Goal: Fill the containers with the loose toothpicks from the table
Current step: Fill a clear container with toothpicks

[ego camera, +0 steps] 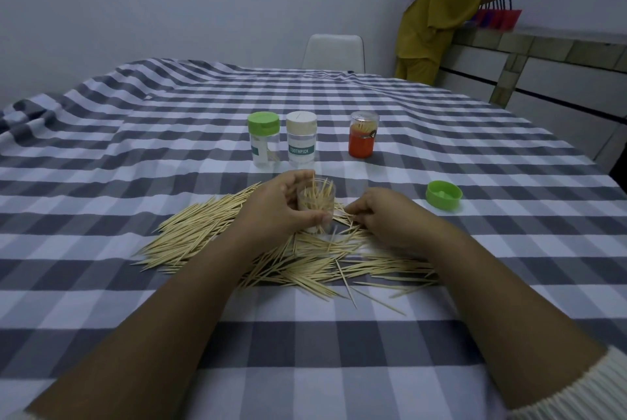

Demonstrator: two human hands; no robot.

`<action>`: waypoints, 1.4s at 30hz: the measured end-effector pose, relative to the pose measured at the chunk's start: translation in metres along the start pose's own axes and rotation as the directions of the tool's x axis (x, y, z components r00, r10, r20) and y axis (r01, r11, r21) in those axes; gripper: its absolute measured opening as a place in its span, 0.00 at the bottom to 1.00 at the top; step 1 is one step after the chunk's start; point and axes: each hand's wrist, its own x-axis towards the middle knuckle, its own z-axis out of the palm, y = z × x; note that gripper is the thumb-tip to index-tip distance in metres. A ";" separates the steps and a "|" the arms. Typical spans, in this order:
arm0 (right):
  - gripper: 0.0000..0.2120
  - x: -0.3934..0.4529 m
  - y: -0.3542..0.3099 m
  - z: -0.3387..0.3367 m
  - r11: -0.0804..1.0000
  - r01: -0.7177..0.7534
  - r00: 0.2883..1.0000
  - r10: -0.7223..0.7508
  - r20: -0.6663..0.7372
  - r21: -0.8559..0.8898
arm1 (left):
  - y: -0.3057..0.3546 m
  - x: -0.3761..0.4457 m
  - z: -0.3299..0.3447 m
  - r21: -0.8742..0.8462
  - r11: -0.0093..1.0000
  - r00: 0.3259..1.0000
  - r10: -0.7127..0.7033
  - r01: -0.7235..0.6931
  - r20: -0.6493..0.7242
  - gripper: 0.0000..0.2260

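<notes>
jars [301,141] behind toothpicks [210,233], lid [443,195] right

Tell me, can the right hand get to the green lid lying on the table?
Probably yes. The green lid lies just beyond the right hand, to its right, with only bare tablecloth between, though the hand is busy with toothpicks.

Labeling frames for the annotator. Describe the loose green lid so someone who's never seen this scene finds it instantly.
Start at the pile of loose toothpicks on the checked tablecloth; look right, past the right hand. The loose green lid lies alone there, open side up. The only other green cap is screwed on a clear jar farther back.
</notes>
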 end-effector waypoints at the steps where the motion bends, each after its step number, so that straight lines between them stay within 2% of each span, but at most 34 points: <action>1: 0.15 -0.002 0.000 -0.001 1.000 -0.008 1.000 0.008 0.007 0.016 | 0.000 0.000 0.000 -0.001 1.000 1.000 -0.002 0.002 -0.002 0.37; 5: 0.16 -0.009 0.004 -0.008 0.998 -0.034 0.998 0.031 0.057 0.055 | 0.000 0.001 0.000 0.007 1.000 1.000 0.000 0.000 -0.003 0.37; 8: 0.18 -0.017 0.005 -0.013 0.997 -0.007 0.991 -0.003 0.133 0.075 | 0.000 0.000 0.000 0.024 1.000 1.000 0.008 -0.008 -0.002 0.37; 11: 0.29 -0.021 0.003 -0.012 0.992 0.043 0.988 -0.024 0.153 -0.116 | 0.001 0.000 0.000 0.034 0.999 1.000 0.013 -0.013 -0.003 0.37; 13: 0.32 -0.023 0.000 -0.011 0.980 0.075 0.983 -0.042 0.177 -0.184 | 0.001 0.000 0.000 0.033 0.999 1.000 0.010 -0.010 -0.002 0.37; 15: 0.30 -0.021 -0.001 -0.009 0.965 0.078 0.985 -0.037 0.166 -0.250 | 0.001 0.000 0.000 0.037 0.999 1.000 0.005 -0.005 -0.001 0.37; 18: 0.21 -0.016 -0.001 -0.006 0.932 0.082 0.995 -0.056 0.082 -0.353 | 0.000 0.001 0.000 0.033 0.999 1.000 0.000 0.001 -0.003 0.37; 21: 0.15 -0.013 0.000 -0.005 0.934 0.072 0.997 -0.072 0.014 -0.349 | 0.001 0.000 0.000 0.041 0.999 1.000 0.003 -0.003 0.000 0.37; 23: 0.13 -0.011 0.001 -0.003 0.945 0.037 0.999 -0.041 -0.004 -0.324 | 0.000 0.001 -0.001 0.039 0.999 1.000 0.002 -0.002 -0.001 0.37; 28: 0.13 -0.010 0.001 -0.004 0.918 -0.026 0.999 0.016 -0.028 -0.397 | 0.000 0.001 -0.001 0.042 0.999 1.000 0.008 -0.007 -0.002 0.37; 32: 0.10 -0.014 0.004 -0.008 0.970 -0.072 0.984 0.032 -0.174 -0.231 | 0.000 0.001 -0.001 0.026 1.000 1.000 0.003 -0.003 0.006 0.38; 36: 0.06 -0.015 0.005 -0.010 0.985 -0.003 0.964 0.049 -0.263 0.172 | -0.001 0.001 0.000 -0.002 1.000 1.000 -0.001 0.001 0.002 0.37; 38: 0.06 -0.016 0.003 -0.010 0.921 0.045 0.953 0.077 -0.292 0.388 | -0.001 0.000 0.001 -0.005 1.000 1.000 -0.004 0.003 -0.007 0.37; 42: 0.09 -0.014 0.000 -0.008 0.690 0.123 0.931 0.170 -0.324 0.714 | -0.001 -0.001 0.005 0.009 1.000 1.000 0.009 -0.009 -0.028 0.37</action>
